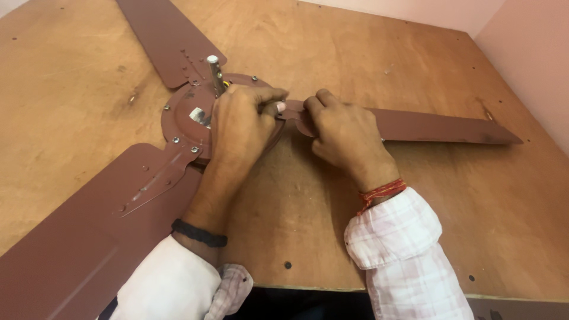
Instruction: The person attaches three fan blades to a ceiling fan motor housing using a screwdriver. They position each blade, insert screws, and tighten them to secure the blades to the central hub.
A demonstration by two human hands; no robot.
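Three brown blades spread from a ceiling fan lying on a plywood surface (415, 237), which fills nearly the whole head view and meets pink walls at the top right. Of the blades, the near-left blade (77, 237) is the largest in view, running off the bottom-left corner; the right blade (438, 127) stretches flat toward the right wall, and the far blade (169, 41) leaves the top edge. All three meet at the round brown motor housing (186, 115), left of centre, ringed with small silver screws; a short metal shaft (214, 72) stands tilted from its middle.

Over the housing's right side lies the left hand (240, 127), fingers curled and pressed together over the hub edge; whether they pinch anything cannot be told. Just beside it, the right hand (344, 136) presses down on the root of the right blade, fingers bent and close together where blade meets housing. A black band (198, 233) circles the left wrist, a red thread (382, 192) the right.
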